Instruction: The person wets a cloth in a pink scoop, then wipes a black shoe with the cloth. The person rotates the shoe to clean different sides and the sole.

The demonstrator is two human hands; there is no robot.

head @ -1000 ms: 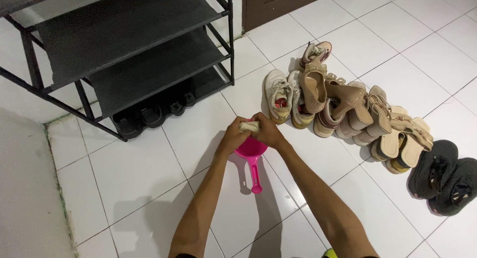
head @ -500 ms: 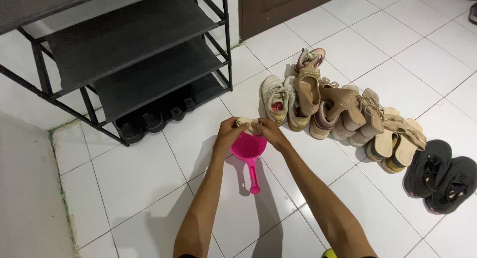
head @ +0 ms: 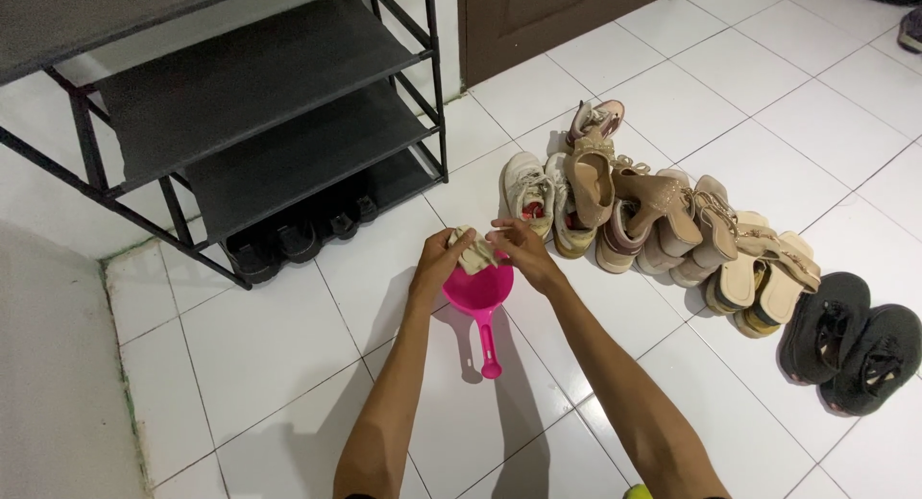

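Two hands (head: 485, 254) on cloth (head: 474, 248) above dipper (head: 477, 290)

White floor tiles (head: 269, 345) are lying bare left of the hands. A shoe row (head: 663, 225) is crowding the right side; a black rack (head: 259, 124) is blocking far left.

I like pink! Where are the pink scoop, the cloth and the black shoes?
Pink scoop (head: 486, 318), head view, on its handle.
Cloth (head: 474, 251), head view, on the bunched middle between the hands.
Black shoes (head: 853, 340), head view, on the two shoes' tops.
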